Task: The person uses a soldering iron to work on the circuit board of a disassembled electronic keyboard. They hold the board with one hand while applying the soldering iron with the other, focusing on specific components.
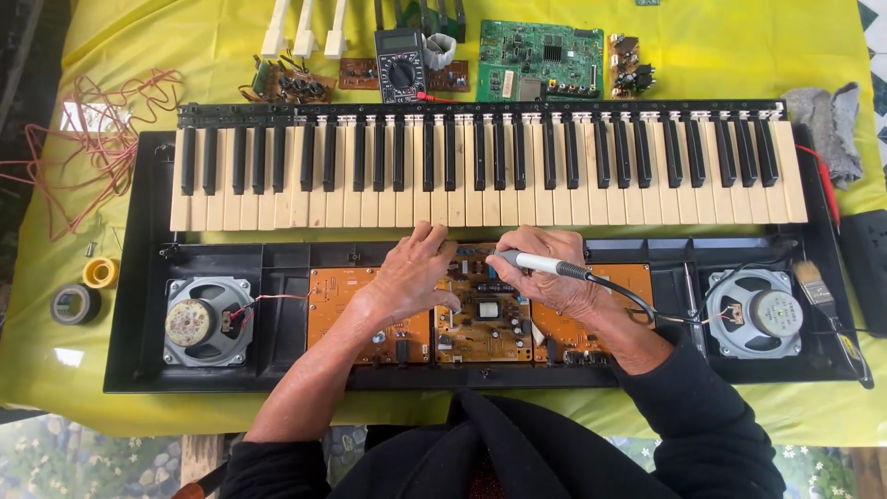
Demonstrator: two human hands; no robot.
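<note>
The left hand (411, 273) lies with loosely curled fingers, holding nothing, on an orange circuit board (344, 294) inside the black plastic keyboard shell (139, 277). The right hand (550, 273) has its grip wrapped around a slim grey soldering iron (540, 264) over the middle board (485, 319).

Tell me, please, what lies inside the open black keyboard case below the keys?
Inside the case sit two speakers and orange circuit boards. The left hand and the right hand, holding a soldering iron, cover parts of the boards.

Grey-handled soldering iron (540, 264) lying level, tip over middle orange circuit board (485, 319)
</note>
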